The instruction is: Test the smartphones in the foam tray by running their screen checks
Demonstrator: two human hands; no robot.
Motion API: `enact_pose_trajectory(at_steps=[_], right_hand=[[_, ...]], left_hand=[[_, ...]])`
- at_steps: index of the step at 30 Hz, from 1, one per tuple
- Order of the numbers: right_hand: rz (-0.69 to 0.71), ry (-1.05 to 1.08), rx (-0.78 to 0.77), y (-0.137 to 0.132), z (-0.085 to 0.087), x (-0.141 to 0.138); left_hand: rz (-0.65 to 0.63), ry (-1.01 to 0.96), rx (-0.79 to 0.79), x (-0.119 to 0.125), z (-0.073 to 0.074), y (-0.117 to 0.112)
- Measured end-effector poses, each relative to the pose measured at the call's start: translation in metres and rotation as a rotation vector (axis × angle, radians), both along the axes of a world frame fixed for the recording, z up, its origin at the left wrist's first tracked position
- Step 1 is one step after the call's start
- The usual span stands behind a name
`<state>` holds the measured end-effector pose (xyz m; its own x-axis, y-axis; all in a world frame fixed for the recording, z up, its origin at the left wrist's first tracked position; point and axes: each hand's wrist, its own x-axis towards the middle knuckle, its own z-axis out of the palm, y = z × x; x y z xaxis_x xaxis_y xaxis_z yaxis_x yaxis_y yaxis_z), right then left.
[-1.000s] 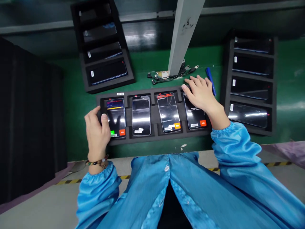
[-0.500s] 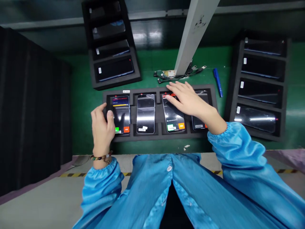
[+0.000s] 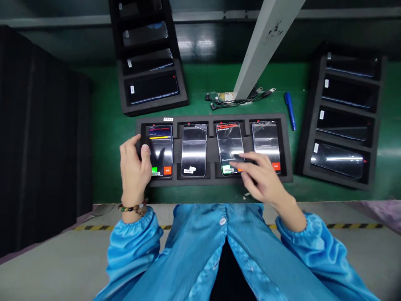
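A dark foam tray (image 3: 213, 147) lies in front of me with several smartphones in its slots. My left hand (image 3: 134, 169) grips the tray's left end, thumb on top beside the leftmost phone (image 3: 161, 152), whose screen shows a yellow bar and green and red boxes. The second phone (image 3: 194, 148) has a dark screen and small white labels. Over the lower part of the third phone (image 3: 230, 140) is my right hand (image 3: 260, 175), fingers spread, one fingertip near its green box; whether it touches the glass I cannot tell. Part of the fourth phone (image 3: 265, 138) is behind that hand.
Stacked phone trays stand at the back left (image 3: 155, 106) and at the right (image 3: 340, 182). Black cables (image 3: 241, 100) lie at the foot of a grey post (image 3: 266, 46), near a blue marker (image 3: 290, 111). Dark foam stacks (image 3: 40, 142) fill the far left.
My right hand has moved down from the top of the third phone to its lower part, uncovering the top of the fourth phone. My left hand stays on the tray's end.
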<state>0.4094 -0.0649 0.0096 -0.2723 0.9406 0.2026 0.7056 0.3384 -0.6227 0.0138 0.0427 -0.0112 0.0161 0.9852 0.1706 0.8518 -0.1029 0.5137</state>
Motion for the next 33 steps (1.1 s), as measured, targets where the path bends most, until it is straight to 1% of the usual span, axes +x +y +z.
enact_pose_trajectory(at_steps=[2, 4, 5, 7, 8, 10, 12, 13, 15, 18, 20, 22, 27, 30, 33], right_hand=[[0.094, -0.033, -0.004, -0.015, -0.008, -0.009], [0.104, -0.044, 0.006, -0.019, -0.011, -0.011], [0.076, -0.034, 0.022, -0.020, -0.011, -0.008], [-0.035, -0.004, 0.058, -0.021, -0.009, 0.003], [-0.106, 0.008, 0.074, -0.023, -0.008, 0.011], [-0.238, 0.025, 0.095, -0.029, -0.009, 0.026], [-0.326, 0.052, 0.111, -0.035, -0.013, 0.038], [-0.355, 0.062, 0.121, -0.038, -0.016, 0.043], [-0.393, 0.077, 0.146, -0.040, -0.021, 0.047], [-0.413, 0.096, 0.179, -0.041, -0.023, 0.048], [-0.419, 0.099, 0.183, -0.040, -0.021, 0.048], [-0.431, 0.091, 0.183, -0.041, -0.019, 0.050], [-0.441, 0.082, 0.164, -0.046, -0.021, 0.053], [-0.423, 0.096, 0.154, -0.049, -0.025, 0.053], [-0.429, 0.114, 0.144, -0.050, -0.027, 0.051]], left_hand=[[-0.003, 0.015, 0.005, 0.001, 0.001, 0.000], [0.000, 0.023, 0.007, 0.002, 0.001, 0.000], [0.004, 0.020, 0.005, 0.001, 0.000, 0.001], [0.022, -0.036, -0.001, -0.003, -0.003, 0.001], [0.030, -0.109, -0.005, -0.007, -0.005, 0.001], [0.015, -0.313, -0.042, -0.019, -0.010, -0.001], [-0.064, -0.475, -0.131, -0.035, -0.014, -0.004], [-0.119, -0.507, -0.183, -0.043, -0.015, -0.006], [-0.212, -0.492, -0.261, -0.055, -0.017, -0.010], [-0.260, -0.428, -0.267, -0.062, -0.017, -0.014], [-0.253, -0.415, -0.248, -0.060, -0.016, -0.015], [-0.224, -0.446, -0.238, -0.055, -0.015, -0.015], [-0.083, -0.542, -0.197, -0.040, -0.011, -0.011], [-0.007, -0.499, -0.124, -0.034, -0.011, -0.003], [0.022, -0.410, -0.084, -0.030, -0.013, 0.004]])
